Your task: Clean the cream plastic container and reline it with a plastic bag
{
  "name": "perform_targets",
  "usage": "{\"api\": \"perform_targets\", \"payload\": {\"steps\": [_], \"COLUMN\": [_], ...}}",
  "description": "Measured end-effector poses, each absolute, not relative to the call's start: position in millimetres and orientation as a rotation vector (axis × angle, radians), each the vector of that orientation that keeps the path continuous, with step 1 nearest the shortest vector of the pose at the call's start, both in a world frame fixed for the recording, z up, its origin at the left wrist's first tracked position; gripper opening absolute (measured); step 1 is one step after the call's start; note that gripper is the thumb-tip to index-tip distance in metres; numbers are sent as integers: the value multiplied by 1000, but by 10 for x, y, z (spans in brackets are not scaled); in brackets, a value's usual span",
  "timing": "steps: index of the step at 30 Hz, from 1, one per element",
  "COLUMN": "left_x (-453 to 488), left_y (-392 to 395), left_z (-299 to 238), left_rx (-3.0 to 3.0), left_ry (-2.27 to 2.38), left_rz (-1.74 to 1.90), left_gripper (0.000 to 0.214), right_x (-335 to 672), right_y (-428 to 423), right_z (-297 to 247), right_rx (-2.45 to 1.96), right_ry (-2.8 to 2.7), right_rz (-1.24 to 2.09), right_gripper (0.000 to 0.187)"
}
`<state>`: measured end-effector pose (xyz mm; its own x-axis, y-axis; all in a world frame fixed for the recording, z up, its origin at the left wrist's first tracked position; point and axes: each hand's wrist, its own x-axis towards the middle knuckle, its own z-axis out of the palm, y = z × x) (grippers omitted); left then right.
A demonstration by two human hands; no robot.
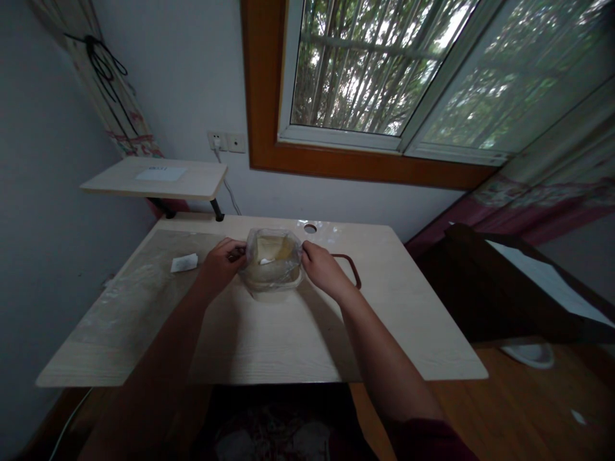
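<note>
A small clear plastic container (273, 266) lined with a thin plastic bag stands in the middle of the pale wooden desk (269, 333). Something yellowish and a small white piece lie inside it. My left hand (221, 261) grips the bag's left edge with closed fingers. My right hand (321, 267) pinches the bag's right edge the same way. Both hands press against the container's sides.
A dark red loop (350, 267), like a rubber ring, lies just right of my right hand. A small white packet (184, 262) lies to the left. A raised shelf (156, 178) with a white label stands at the back left. A cable hole (310, 228) sits behind the container.
</note>
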<state>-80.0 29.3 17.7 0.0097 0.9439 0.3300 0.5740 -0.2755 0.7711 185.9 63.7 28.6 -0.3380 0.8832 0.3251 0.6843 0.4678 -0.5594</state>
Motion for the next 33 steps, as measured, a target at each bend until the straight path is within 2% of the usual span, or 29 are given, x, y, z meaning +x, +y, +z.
{"api": "perform_targets", "payload": {"steps": [5, 18, 28, 33], "left_x": [-810, -753, -681, -677], "left_y": [298, 294, 262, 254], "left_z": [162, 183, 232, 226], "left_rx": [1858, 1780, 1882, 1867], "left_ry": [1562, 1550, 1595, 1578], "left_rz": [1163, 1178, 1231, 1248], "left_gripper": [20, 20, 11, 14], "right_x": [1926, 1889, 2062, 2186], "right_y": [659, 607, 536, 569], "right_z": [286, 404, 372, 266], "right_rx": [-1258, -1153, -1166, -1219], "right_ry": [-2116, -1810, -1808, -1792], "right_rz": [501, 346, 449, 526], "right_gripper": [21, 25, 28, 26]}}
